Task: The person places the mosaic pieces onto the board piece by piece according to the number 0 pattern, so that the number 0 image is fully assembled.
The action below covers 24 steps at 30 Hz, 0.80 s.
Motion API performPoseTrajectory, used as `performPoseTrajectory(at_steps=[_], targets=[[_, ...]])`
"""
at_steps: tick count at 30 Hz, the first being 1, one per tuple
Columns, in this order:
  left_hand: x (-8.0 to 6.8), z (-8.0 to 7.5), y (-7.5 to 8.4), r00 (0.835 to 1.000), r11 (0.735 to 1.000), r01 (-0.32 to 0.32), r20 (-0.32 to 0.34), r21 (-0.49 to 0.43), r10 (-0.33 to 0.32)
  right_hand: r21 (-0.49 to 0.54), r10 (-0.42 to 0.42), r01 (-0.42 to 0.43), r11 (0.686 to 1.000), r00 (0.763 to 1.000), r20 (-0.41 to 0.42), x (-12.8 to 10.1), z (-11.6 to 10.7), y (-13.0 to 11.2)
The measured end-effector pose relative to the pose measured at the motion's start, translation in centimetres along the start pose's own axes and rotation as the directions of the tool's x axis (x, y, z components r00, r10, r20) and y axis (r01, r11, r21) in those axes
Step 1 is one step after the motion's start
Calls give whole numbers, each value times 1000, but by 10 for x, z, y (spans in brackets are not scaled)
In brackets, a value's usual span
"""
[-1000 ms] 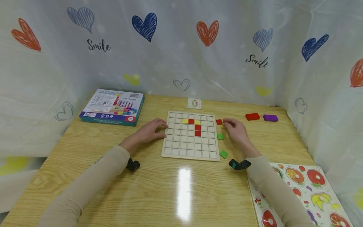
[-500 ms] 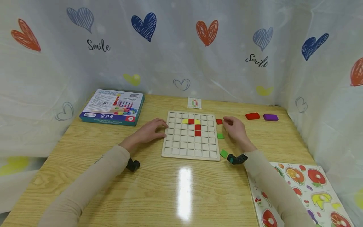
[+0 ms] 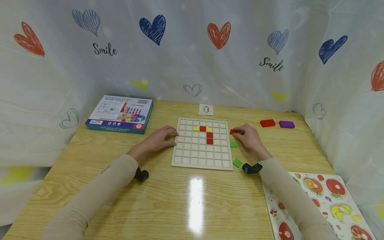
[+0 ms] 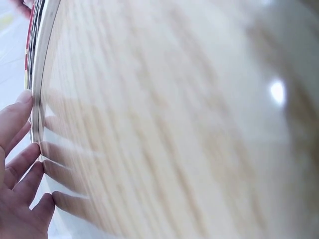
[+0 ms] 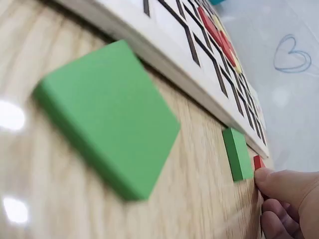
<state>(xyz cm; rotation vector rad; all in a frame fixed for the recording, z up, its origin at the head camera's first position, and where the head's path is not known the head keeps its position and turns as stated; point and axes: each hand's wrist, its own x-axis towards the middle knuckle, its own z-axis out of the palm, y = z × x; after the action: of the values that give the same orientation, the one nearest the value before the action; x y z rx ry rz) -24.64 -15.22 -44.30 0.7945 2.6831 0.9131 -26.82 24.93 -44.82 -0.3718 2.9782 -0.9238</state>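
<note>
Red tile (image 3: 232,132) is pinched between the right hand's (image 3: 249,137) thumb and finger, just off the right edge of the board (image 3: 198,156). Relaxed and spread, the left hand's (image 3: 159,138) fingers touch the board's left edge, grasping nothing. On its grid lie 3 red squares (image 3: 209,135) and 2 yellow pieces (image 3: 196,128). Near the right hand, 2 green tiles (image 3: 237,162) lie flat on the table (image 3: 162,206), beside the board.

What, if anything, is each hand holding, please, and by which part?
The right hand pinches a red tile by its right side. The left hand holds nothing, touching the left edge of the grid board.
</note>
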Motion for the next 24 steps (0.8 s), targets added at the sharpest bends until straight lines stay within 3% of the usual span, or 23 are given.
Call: performPoseTrajectory(at_steps=[14,24], targets=[[-1,1,0,1000,1000,2,0,-10,-2,-66,50,-50,997,999,-7,-44,-20,12],[-1,1,-1,1000,1000,-17,-10,-11,17,73,115,-115,991,993,4,-65,-21,15]])
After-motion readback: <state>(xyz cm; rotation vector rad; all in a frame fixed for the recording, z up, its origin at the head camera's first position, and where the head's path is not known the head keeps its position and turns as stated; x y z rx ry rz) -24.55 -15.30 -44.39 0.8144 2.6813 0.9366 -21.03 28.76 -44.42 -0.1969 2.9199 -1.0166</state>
